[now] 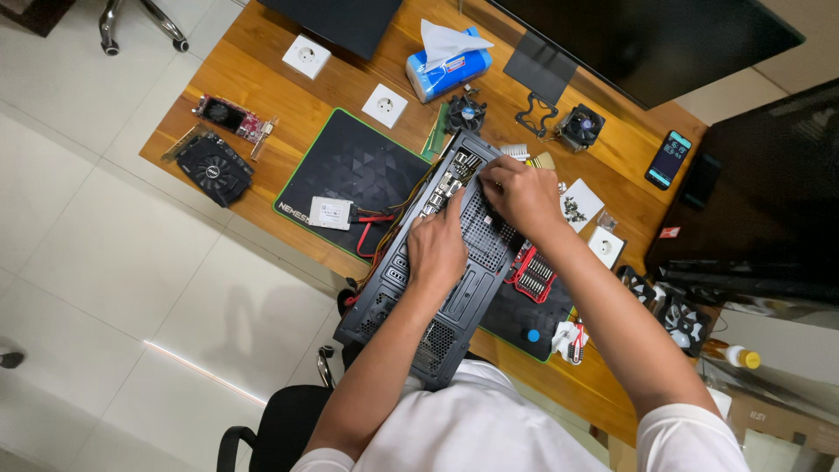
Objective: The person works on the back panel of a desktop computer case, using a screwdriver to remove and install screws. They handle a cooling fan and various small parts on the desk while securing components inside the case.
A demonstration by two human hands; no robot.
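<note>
resting both hands [437,249] [523,194] on pc case [454,288], fingers curled, grip unclear; mat [350,166], tissues [447,68] nearby.

White short-sleeved shirt, bare forearms

Item: PC case [454,288]. Black metal tower, laid on its side, long axis running diagonally across the desk [262,79] from the near edge, where it overhangs toward you, up toward the far side. The face you see is the rear panel: perforated vent grille, slot covers, silver port cluster at the far end. Red, yellow and black cables spill from the case's left side onto the desk.
</note>
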